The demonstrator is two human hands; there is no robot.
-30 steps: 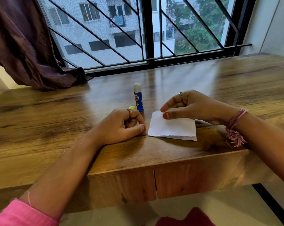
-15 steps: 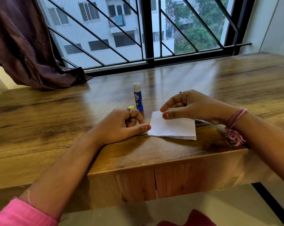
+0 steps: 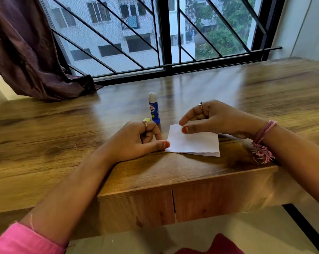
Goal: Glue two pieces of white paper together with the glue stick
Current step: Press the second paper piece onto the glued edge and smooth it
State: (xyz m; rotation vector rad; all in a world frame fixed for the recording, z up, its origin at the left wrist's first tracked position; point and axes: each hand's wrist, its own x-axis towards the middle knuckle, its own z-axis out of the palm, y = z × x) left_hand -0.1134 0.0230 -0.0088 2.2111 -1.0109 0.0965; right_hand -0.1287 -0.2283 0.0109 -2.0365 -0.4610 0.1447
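The white paper [image 3: 197,143] lies flat near the table's front edge, and a second layer shows along its lower edge. My right hand [image 3: 215,120] pinches its upper left part, thumb on top and index finger behind the edge. My left hand [image 3: 136,142] rests curled on the table to the left, its thumb tip touching the paper's lower left corner. A blue glue stick [image 3: 154,109] stands upright and uncapped just behind the hands. Its yellow cap [image 3: 147,119] peeks out behind my left knuckles.
The wooden table [image 3: 54,129] runs up to a barred window [image 3: 166,33] at the back. A dark curtain [image 3: 23,52] drapes onto the table's far left. The table's front edge with drawer fronts [image 3: 173,204] is just below the paper.
My left thumb has slid right until it touches the paper's corner. My right hand, the paper and the glue stick have stayed where they were.
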